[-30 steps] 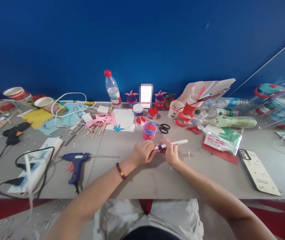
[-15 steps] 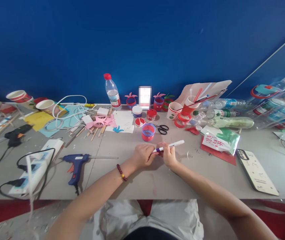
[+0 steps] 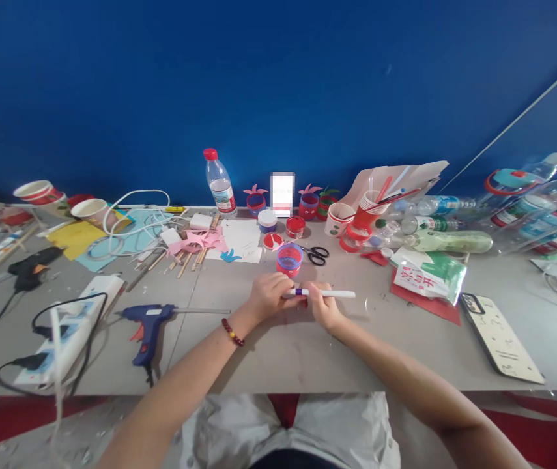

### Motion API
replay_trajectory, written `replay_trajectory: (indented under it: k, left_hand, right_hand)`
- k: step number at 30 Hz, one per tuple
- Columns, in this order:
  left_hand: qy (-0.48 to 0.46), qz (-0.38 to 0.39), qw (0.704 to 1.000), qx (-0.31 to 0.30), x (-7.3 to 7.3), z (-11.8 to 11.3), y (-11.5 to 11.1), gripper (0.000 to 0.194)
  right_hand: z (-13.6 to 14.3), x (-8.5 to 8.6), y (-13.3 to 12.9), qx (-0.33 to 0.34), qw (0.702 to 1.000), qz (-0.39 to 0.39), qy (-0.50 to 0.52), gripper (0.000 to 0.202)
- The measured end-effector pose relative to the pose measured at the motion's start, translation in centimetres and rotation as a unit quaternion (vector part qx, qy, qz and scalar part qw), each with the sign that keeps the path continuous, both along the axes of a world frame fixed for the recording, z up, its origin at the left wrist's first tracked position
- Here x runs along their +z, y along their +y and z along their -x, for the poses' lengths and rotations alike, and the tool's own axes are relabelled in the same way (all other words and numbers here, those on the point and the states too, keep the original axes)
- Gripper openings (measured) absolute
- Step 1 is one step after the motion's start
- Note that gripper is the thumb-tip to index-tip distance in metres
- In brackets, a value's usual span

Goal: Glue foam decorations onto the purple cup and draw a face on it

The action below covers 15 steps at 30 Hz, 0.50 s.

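Observation:
A white marker (image 3: pixel 341 294) with a purple band lies level across both my hands above the table. My right hand (image 3: pixel 324 307) is closed around its middle, the long white end sticking out to the right. At the left end, by the band, the fingers of my left hand (image 3: pixel 269 294) are closed on the marker. A small red bit shows below the marker between my hands; what it is I cannot make out. Just beyond my hands stands a small red cup (image 3: pixel 288 266) with a blue-purple rim and inside. Black-handled scissors (image 3: pixel 318 255) lie to its right.
A blue glue gun (image 3: pixel 148 329) and a power strip (image 3: pixel 70 326) lie left. Paint jars (image 3: pixel 295 227), decorated cups (image 3: pixel 256 203) and a water bottle (image 3: pixel 220 185) stand at the back. Plastic bottles (image 3: pixel 454 241) and a phone (image 3: pixel 503 339) are right.
The marker has turned from a slant, right end up, to nearly level. Both hands have shifted a little, the left one slightly leftward. The view has tilted slightly.

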<state>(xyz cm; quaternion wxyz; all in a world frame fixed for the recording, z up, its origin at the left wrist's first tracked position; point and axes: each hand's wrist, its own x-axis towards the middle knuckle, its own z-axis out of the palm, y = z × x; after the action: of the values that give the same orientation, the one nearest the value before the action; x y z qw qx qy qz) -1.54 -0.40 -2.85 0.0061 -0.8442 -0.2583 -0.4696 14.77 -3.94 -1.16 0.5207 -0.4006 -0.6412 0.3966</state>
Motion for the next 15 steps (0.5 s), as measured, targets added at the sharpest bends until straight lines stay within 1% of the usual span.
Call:
replay_trajectory:
  k: [2,4,7,9,11,12,15]
  left_hand:
    - [-0.009,0.010,1.000,-0.008,0.3,0.7,0.4,0.032]
    - [-0.042,0.030,0.999,-0.004,0.8,1.1,0.5,0.033]
    - [-0.117,0.067,0.990,0.032,1.6,1.4,0.7,0.024]
    - [-0.146,0.094,0.983,0.065,1.9,1.3,0.9,0.024]
    - [-0.149,0.113,0.977,0.099,2.0,1.2,1.1,0.028]
    - [-0.144,0.117,0.976,0.113,2.0,1.1,1.2,0.030]
    - [-0.130,0.109,0.977,0.133,2.0,1.1,1.3,0.034]
  right_hand:
    - [-0.2,0.9,-0.2,0.008,0.998,-0.048,-0.029,0.058]
    - [-0.5,2.0,-0.3,-0.004,0.996,-0.086,-0.026,0.055]
    - [-1.2,3.8,-0.1,-0.034,0.993,-0.111,0.018,0.050]
    - [-1.8,5.4,0.1,-0.062,0.989,-0.124,0.049,0.044]
    - [-2.5,7.5,0.3,-0.107,0.981,-0.142,0.070,0.038]
    - [-2.8,8.6,0.4,-0.150,0.974,-0.151,0.075,0.035]
    - [-4.0,12.1,0.7,-0.263,0.939,-0.211,0.059,0.035]
